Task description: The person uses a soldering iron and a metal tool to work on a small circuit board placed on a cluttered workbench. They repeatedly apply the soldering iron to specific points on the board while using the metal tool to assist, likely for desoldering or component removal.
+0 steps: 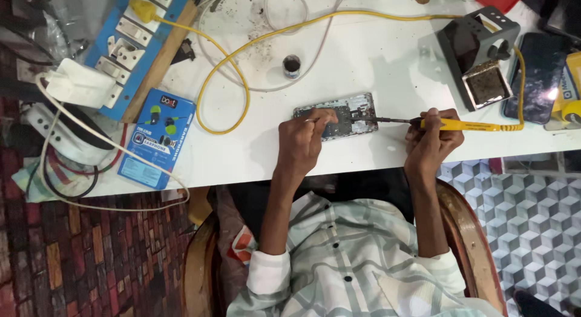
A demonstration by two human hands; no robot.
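Head view: soldering step in hand, judging by tool and tip position. Opened phone [337, 115] lies back-off in the middle of the white bench [363, 62], board exposed. Landmark for everything below = that phone.

Left hand [302, 138] is on the phone's near-left part, fingers curled and pinching a thin metal tool, likely tweezers, though the tool is too small to tell. Right hand [431, 135], just right of the phone, is clenched around the yellow soldering iron [451, 124]; its dark tip reaches the phone's right end, touching or nearly so, can't tell which.

Next move, my read: needs a steady tip on one small pad, left hand pinning the part still, brief contact, no drag across the board.

Materials/shapes:
- Phone: flat rectangle, grey metal shields, dark board areas.
- Iron: slim yellow plastic handle, yellow cord [242, 69] looping up-left of the phone to a blue switchboard [133, 32] on a wooden base.
- Iron stand [478, 50]: grey metal box, brownish sponge tray, up-right of the phone.
- Small round tin [292, 65], dark inside, above the phone.
- Blue cardboard earphone box [156, 138], left of the phone.
- Glossy black phone [540, 75], far right.
- Bench surface smudged, dark flecks.
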